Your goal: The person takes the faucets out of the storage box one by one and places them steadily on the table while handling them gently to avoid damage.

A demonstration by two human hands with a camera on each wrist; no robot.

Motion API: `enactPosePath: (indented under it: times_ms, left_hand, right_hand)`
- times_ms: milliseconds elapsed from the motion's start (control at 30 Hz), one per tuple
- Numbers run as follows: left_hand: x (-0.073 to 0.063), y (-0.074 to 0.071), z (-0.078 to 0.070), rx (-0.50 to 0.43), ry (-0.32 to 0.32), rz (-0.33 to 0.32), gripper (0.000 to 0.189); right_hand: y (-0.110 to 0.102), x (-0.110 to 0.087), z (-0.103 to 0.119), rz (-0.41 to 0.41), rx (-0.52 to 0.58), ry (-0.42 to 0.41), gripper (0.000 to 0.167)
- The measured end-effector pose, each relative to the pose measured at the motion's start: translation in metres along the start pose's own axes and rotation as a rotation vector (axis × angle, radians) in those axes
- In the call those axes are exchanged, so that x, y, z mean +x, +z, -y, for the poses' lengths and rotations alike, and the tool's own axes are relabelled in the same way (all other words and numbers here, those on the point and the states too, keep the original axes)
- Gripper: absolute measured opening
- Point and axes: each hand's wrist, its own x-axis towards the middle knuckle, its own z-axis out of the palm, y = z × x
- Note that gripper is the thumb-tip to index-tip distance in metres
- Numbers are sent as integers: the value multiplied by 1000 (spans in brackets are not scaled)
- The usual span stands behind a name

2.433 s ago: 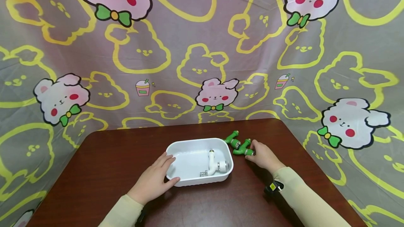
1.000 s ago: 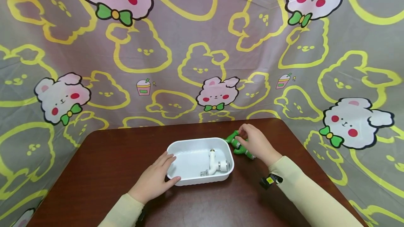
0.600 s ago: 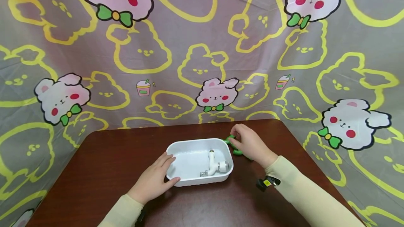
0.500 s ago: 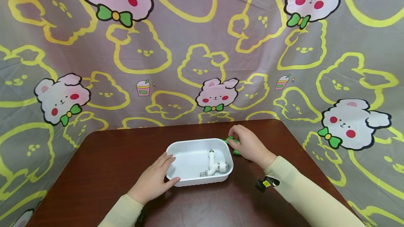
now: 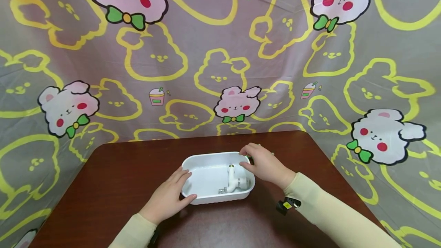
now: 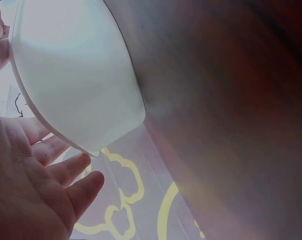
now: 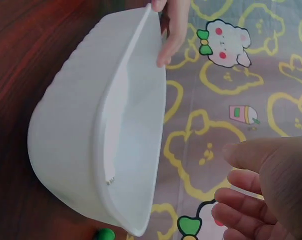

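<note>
A white plastic basin (image 5: 220,199) stands on the table, and a white faucet (image 5: 232,182) with metal ends lies inside it, toward the right. Fingers spread, my left hand (image 5: 168,195) rests on the basin's left rim, its thumb at the near corner. Over the right rim hovers my right hand (image 5: 266,166), fingers loosely bent; the right wrist view shows nothing between them. Behind that hand are green faucets, mostly hidden in the head view. In the right wrist view a green faucet end (image 7: 105,234) peeks out past the basin.
The brown wooden table (image 5: 138,163) reaches back to a patterned cloth (image 5: 206,68) with cartoon rabbits, which also hangs along both sides. A dark wrist camera strap (image 5: 288,204) sits at the right cuff.
My right hand has moved left from beside the green faucets, over them, to the basin's right rim. The left hand and the basin have stayed in place.
</note>
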Motion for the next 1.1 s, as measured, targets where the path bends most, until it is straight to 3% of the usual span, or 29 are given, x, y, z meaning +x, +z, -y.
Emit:
enactPosePath:
  times_ms: [267, 567, 1100]
  left_hand:
    - [0, 0, 1, 7, 5, -4, 70]
    - [-1, 1, 0, 2, 7, -11, 70]
    - [-1, -2, -4, -1, 5, -6, 69]
  right_hand:
    - [17, -3, 2, 68, -56, -27, 35]
    - [36, -4, -2, 76, -69, -7, 35]
    - [58, -6, -11, 86, -158, -116, 29]
